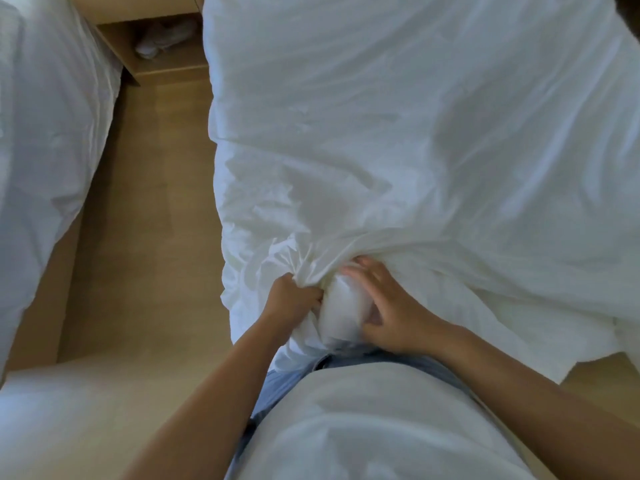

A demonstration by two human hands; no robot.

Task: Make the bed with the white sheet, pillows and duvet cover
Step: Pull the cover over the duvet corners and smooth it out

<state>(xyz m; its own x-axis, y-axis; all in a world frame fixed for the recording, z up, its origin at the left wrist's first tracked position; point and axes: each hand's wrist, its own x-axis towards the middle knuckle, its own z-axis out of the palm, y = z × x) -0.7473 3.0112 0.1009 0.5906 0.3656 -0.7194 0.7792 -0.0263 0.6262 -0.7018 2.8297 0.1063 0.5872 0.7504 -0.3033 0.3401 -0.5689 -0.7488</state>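
Observation:
A white duvet cover (398, 133) lies crumpled over the bed, filling the right and centre of the view. At its near edge my left hand (291, 299) grips a bunched fold of the cover. Just to the right, my right hand (384, 306) holds a rounded white wad of the duvet (341, 313), fingers spread and curled round it. The wad sits between both hands, close to my body. No pillows are visible.
A second bed with white linen (45, 150) runs along the left. A strip of wooden floor (152, 202) separates the two beds. A wooden nightstand shelf (162, 46) with a pale bundle stands at the far end.

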